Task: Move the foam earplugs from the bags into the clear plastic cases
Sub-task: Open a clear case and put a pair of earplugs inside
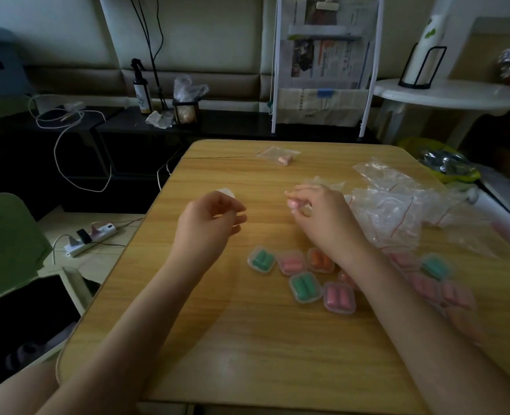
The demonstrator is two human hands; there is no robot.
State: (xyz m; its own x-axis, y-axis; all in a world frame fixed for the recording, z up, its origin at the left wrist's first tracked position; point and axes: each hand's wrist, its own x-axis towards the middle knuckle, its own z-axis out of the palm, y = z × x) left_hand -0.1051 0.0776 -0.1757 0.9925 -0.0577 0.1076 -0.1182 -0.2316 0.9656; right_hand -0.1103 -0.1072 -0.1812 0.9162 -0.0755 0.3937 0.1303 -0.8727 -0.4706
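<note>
earplugs: pink ones pinched in the right hand, lifted off the table, probably just out of a bag
case: left hand curls around a clear case, held up close by so the plugs can drop in, I guess
filled cases: cluster of green, pink and orange ones near the wrists, parked out of the way
empty bags: crumpled heap on the right
last bag: one with earplugs at the far edge of the table

Dim, soft picture (edges warped)
</note>
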